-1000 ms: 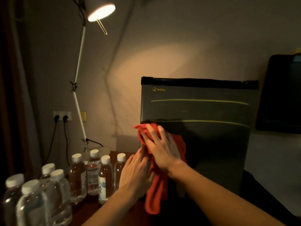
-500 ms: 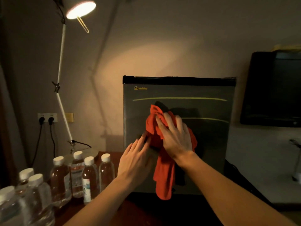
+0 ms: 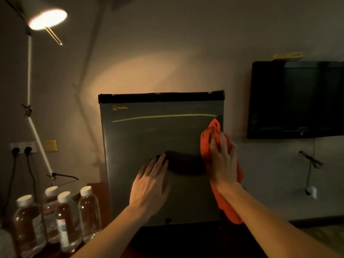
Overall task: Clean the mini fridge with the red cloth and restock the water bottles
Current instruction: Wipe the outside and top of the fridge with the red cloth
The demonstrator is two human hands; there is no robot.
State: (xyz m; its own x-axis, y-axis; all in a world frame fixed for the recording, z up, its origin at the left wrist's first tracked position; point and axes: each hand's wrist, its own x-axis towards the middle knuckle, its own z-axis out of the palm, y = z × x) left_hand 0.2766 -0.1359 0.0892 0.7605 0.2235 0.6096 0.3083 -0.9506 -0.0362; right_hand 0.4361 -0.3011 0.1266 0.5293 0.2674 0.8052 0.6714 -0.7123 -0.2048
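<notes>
Wiping the closed mini fridge door

The right hand (image 3: 222,161) presses the red cloth (image 3: 210,144) against the right edge of the mini fridge (image 3: 149,135) door, cloth trailing below the wrist; the left hand (image 3: 150,185) lies flat mid-door. Capped water bottles (image 3: 89,215) stand left, under a lit lamp (image 3: 46,18).

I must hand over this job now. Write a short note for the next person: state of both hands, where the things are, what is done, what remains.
Left hand: open, flat on the mini fridge door, bracing it.
Right hand: pressing the red cloth on the door near its right edge.
Water bottles: standing left of the fridge, capped.
Done: door wiping is under way; how much is clean cannot be told.
Left: finish wiping, open the closed door, clean inside, restock the bottles.
</notes>
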